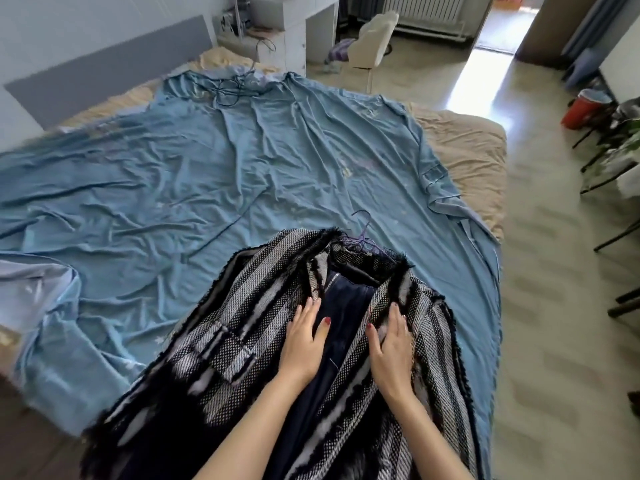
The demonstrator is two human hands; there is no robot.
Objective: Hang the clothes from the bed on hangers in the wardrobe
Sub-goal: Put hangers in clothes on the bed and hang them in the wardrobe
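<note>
Lying under flat fingers (306, 315) of both hands: striped coat (228, 337).

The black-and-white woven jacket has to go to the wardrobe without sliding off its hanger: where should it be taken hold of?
Probably by the purple hanger at the black-and-white woven jacket's collar, reaching over from the near side. The hook pokes out flat on the blue sheet, so lifting there carries the shoulders. Both hands now lie flat on the front panels.

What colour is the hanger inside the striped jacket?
Purple hanger, its hook poking out of the jacket collar; head view.
</note>
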